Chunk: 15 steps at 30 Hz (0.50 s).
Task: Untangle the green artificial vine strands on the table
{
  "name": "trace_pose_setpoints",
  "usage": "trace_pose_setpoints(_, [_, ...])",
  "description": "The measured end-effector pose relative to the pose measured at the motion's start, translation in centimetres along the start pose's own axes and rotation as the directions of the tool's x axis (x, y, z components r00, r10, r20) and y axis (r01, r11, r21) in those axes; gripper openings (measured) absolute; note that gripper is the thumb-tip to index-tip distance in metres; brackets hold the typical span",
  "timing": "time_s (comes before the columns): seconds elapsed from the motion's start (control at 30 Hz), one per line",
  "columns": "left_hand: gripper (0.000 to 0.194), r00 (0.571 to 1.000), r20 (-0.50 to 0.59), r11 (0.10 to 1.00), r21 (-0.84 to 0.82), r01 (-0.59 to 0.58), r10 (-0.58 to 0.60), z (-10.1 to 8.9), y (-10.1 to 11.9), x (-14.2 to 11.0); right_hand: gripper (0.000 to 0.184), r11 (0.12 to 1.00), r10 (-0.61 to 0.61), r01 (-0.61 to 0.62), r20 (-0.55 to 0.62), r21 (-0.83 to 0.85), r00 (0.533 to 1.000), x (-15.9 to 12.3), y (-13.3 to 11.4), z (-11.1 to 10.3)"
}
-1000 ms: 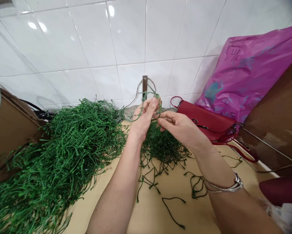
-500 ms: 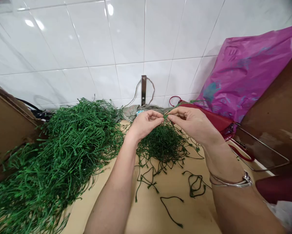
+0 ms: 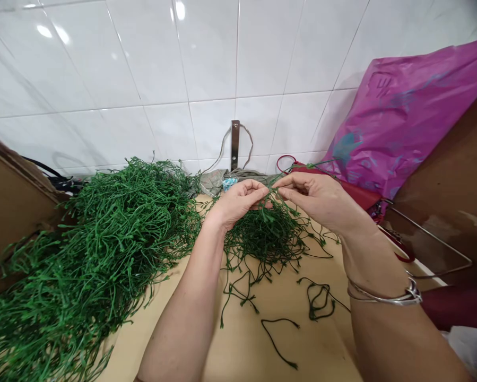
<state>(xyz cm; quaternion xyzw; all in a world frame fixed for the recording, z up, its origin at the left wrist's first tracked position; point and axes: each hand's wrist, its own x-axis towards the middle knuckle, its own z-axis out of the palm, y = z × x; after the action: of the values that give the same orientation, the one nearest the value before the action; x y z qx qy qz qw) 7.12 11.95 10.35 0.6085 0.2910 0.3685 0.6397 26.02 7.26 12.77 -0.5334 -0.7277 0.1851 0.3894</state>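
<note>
Carefully pinched: thin, wiry green strands (image 3: 273,204) between left hand (image 3: 238,204) and right hand (image 3: 321,201).
Both hands grip narrowly above a matted tangle (image 3: 264,244); a coarser heap (image 3: 103,228) sprawls across the tabletop (image 3: 238,345).

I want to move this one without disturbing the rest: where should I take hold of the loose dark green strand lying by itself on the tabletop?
Probably pinch the loose dark green strand at its upper bend, coming down from above. It lies flat on the tan tabletop, apart from the dark green tangle, so fingers have room on both sides there.
</note>
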Motion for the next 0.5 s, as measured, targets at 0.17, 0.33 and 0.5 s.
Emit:
trace_pose_setpoints(0.17, [0.014, 0.999, 0.003, 0.995, 0.091, -0.041, 0.041, 0.2, 0.1, -0.1, 0.013, 0.998, -0.022, 0.018, -0.061, -0.063, 0.998, -0.1, -0.3, 0.6])
trace_pose_setpoints(0.33, [0.017, 0.995, -0.045, 0.978, 0.194, -0.08, 0.09, 0.4, 0.1, -0.2, 0.013, 0.978, -0.088, 0.057, -0.149, -0.201, 0.985, 0.1, -0.3, 2.1])
trace_pose_setpoints(0.5, [0.017, 0.991, 0.002, 0.974, 0.181, -0.135, 0.137, 0.4, 0.9, -0.6, 0.016, 0.946, 0.01, -0.118, -0.338, -0.301, 0.941, 0.9, 2.6, 1.8])
